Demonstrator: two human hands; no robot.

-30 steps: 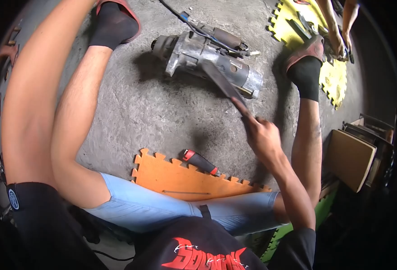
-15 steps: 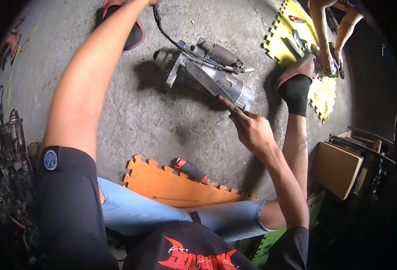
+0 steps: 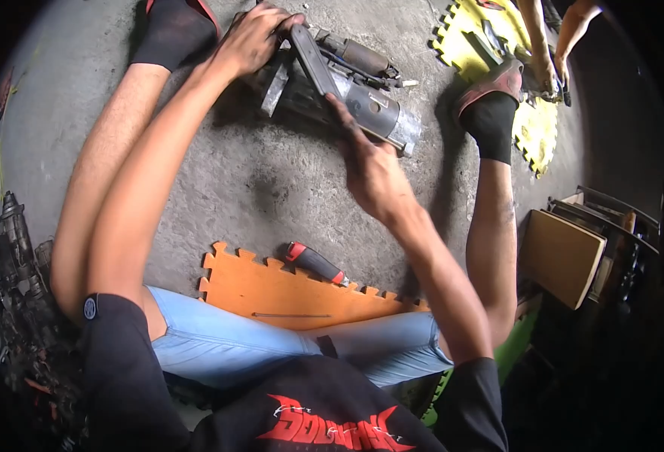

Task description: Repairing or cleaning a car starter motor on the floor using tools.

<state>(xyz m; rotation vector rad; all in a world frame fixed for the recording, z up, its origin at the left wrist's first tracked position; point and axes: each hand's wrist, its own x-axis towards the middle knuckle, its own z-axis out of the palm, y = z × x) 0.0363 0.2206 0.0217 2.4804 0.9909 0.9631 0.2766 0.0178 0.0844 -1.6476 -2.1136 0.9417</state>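
A starter motor [image 3: 368, 108] with a cylinder [image 3: 363, 60] on its far side lies on the concrete floor. My right hand [image 3: 381, 177] grips a broad, dark-bladed knife [image 3: 314, 62], index finger stretched along it; the handle is mostly hidden in my palm. The blade slants across above the motor, its rounded tip close to my left fingertips. My left hand [image 3: 253, 41] is closed near the motor's nose end, on a black cable [image 3: 347, 65] that leads to the cylinder's side. Its grip is partly hidden.
A red-and-black handled tool [image 3: 315, 262] and a thin rod [image 3: 293, 315] lie by my legs, at the orange foam mat [image 3: 234, 282]. Another person's hands [image 3: 546, 79] work over a yellow mat [image 3: 539, 139]. Dark machine parts [image 3: 15, 233] pile up at left; a wooden board [image 3: 561, 256] stands at right.
My left hand has come down from the top edge to the motor's nose end. The right hand has moved up and left with the knife, bringing its tip near the left fingers.
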